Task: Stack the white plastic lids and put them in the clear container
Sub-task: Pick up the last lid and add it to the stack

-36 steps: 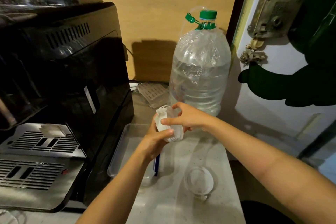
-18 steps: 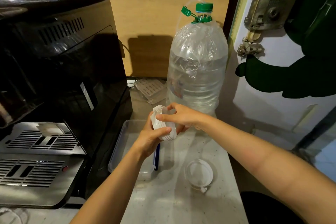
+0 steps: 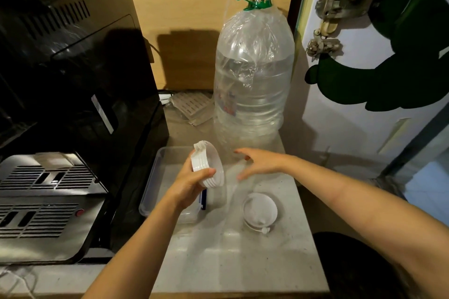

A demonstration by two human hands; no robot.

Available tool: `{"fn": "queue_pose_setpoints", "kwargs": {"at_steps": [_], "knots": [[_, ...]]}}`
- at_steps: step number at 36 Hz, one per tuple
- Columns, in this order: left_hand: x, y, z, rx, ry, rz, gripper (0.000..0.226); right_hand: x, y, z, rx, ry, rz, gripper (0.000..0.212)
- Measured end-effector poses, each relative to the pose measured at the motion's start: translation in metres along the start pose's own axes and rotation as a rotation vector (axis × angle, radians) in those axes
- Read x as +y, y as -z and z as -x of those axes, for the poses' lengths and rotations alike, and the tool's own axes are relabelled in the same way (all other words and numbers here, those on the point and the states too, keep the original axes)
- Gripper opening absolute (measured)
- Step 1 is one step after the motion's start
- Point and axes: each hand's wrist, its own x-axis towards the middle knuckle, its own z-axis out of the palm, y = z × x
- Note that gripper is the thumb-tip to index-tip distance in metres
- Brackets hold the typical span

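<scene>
My left hand (image 3: 188, 185) grips a stack of white plastic lids (image 3: 209, 164), held on edge and tilted above the clear container (image 3: 155, 177). The container is a shallow rectangular tray on the counter beside the black machine, with a blue clip at its right side. My right hand (image 3: 261, 161) hovers to the right of the stack, fingers spread, touching nothing. One more white lid (image 3: 260, 210) lies flat on the counter, in front of my right hand.
A big water bottle with a green cap (image 3: 252, 85) stands behind the hands. A black coffee machine (image 3: 73, 80) with a metal drip grille (image 3: 41, 196) fills the left. A door with a metal lock (image 3: 364, 80) bounds the right.
My right hand has let go of the lid stack and pulled away to the right. The left hand now holds the stack alone.
</scene>
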Motion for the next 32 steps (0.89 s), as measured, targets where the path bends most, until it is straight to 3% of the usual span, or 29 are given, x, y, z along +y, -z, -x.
{"fn": "queue_pose_setpoints", "kwargs": {"at_steps": [8,12,18,32], "knots": [[-0.011,0.001,0.013,0.021,0.054,-0.045,0.07,0.034,-0.03,0.003,-0.299,0.115,0.913,0.115],[-0.015,-0.001,0.019,0.008,0.052,-0.041,0.071,0.038,-0.049,0.001,-0.367,0.221,1.163,0.124],[-0.018,0.0,0.027,0.023,0.072,-0.028,0.066,0.044,-0.064,-0.004,-0.368,0.287,1.249,0.127],[-0.021,0.004,0.034,0.011,0.101,-0.044,0.061,0.052,-0.064,-0.003,-0.301,0.276,1.099,0.1]]}}
